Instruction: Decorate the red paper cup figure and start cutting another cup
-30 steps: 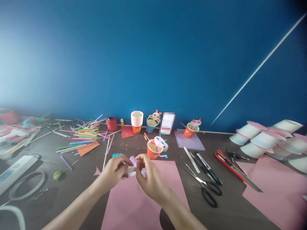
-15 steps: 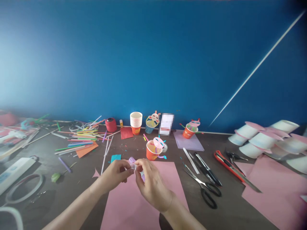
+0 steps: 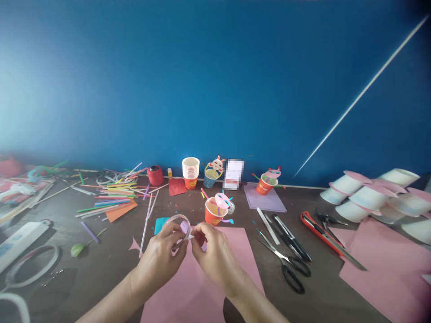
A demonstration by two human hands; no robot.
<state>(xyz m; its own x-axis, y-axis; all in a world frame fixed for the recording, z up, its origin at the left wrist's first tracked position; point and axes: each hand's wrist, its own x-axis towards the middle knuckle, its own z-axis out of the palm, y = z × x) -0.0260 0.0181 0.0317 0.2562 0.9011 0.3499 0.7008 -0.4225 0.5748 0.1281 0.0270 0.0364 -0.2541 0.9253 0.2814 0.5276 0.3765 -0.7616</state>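
Hands meet just above the near pink paper sheet: my left hand has its grip clamped on a clear tape ring, my right hand pinches a small lilac piece against it. I judge the taping unfinished; finished decorated cups stand beyond on the tabletop.

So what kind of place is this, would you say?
Probably a craft table: coloured straws, stacked paper cups, scissors and pink paper are scattered across it.
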